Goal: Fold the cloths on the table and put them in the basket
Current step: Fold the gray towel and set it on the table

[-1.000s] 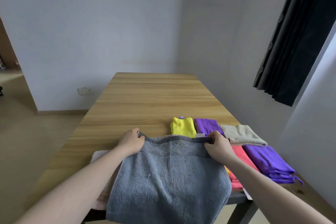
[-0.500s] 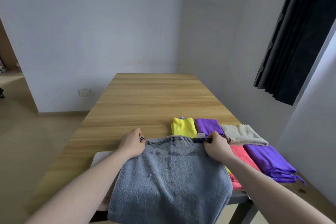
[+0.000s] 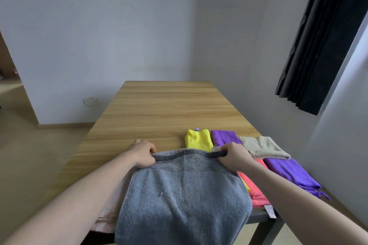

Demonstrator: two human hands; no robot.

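At the table's (image 3: 163, 105) near edge | left hand (image 3: 143, 153) and right hand (image 3: 235, 157) pinch the grey towel's (image 3: 183, 195) striped hem, fingers curled shut; hem pulled closer than before, so fold starting | other cloths at 2 o'clock; no basket seen

Two bare forearms reach into view from the bottom corners, each ending in a bare hand: the left hand (image 3: 143, 153) and the right hand (image 3: 236, 156). No sleeves, gloves, watch, rings or bracelets show. Fingers look slender, with short plain nails.
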